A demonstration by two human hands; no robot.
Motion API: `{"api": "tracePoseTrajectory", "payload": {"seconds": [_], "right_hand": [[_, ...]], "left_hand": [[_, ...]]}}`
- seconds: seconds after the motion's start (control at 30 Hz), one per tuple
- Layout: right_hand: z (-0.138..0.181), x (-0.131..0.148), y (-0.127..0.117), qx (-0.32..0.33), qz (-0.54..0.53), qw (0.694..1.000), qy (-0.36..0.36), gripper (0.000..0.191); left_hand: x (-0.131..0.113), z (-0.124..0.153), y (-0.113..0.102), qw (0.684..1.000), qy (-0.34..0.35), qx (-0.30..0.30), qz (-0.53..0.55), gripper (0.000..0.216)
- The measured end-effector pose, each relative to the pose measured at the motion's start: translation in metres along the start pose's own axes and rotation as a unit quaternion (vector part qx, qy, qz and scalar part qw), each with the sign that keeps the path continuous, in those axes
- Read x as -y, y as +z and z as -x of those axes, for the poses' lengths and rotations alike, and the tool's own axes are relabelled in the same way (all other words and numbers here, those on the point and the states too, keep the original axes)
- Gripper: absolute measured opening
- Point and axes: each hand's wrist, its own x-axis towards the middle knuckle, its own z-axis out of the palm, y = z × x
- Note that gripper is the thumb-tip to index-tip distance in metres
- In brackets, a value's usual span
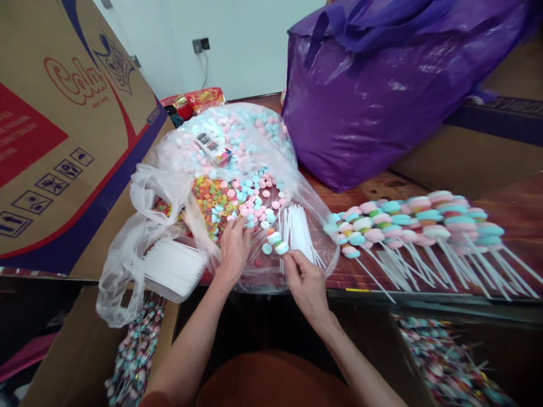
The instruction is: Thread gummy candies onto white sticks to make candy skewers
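Observation:
My right hand [306, 281] is closed in a pinch on a candy skewer [278, 243]. White and pale blue marshmallows alternate on it with orange and green gummy rings. My left hand [235, 249] reaches to the near edge of a pile of pink and blue marshmallows [255, 196], its fingers stretched out and touching the sweets. To the left of that pile are colourful gummy rings [214, 200]. White sticks [297, 226] fan out on clear plastic beyond my right hand. One blue marshmallow [267, 248] and a red gummy ring [258, 263] lie loose between the hands.
Finished-looking marshmallow skewers [424, 220] lie in rows at right. A tub of white sticks [173, 265] stands at left beside a crumpled plastic bag [127, 271]. A large purple bag [365, 96] and a cardboard box [63, 113] flank the big marshmallow bag [250, 127].

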Motion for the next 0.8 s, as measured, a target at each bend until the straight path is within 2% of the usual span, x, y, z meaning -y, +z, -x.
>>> {"api": "tracePoseTrajectory", "payload": {"seconds": [0.07,0.17,0.27,0.37,0.47,0.8], "right_hand": [[0.0,-0.002,-0.001,-0.005,0.003,1.0,0.007,0.026],[0.003,-0.004,0.001,0.001,0.004,1.0,0.009,0.026],[0.004,-0.005,0.003,0.003,-0.002,1.0,0.013,0.025],[0.003,-0.006,0.003,0.003,-0.005,1.0,0.019,0.026],[0.003,-0.007,0.003,0.006,-0.005,1.0,0.019,0.026],[0.003,-0.005,0.002,0.007,0.002,1.0,0.017,0.026]], "left_hand": [[-0.001,-0.006,0.001,0.987,0.022,0.011,-0.158,0.021],[-0.004,-0.01,0.006,0.968,0.023,0.015,-0.248,0.023],[0.0,-0.012,0.008,0.977,0.017,0.019,-0.209,0.022],[0.011,-0.015,0.006,0.996,0.015,0.011,-0.092,0.023],[0.022,-0.02,0.001,1.0,0.017,0.013,-0.009,0.023],[0.015,-0.041,-0.005,0.993,0.059,0.039,-0.099,0.027]]}}
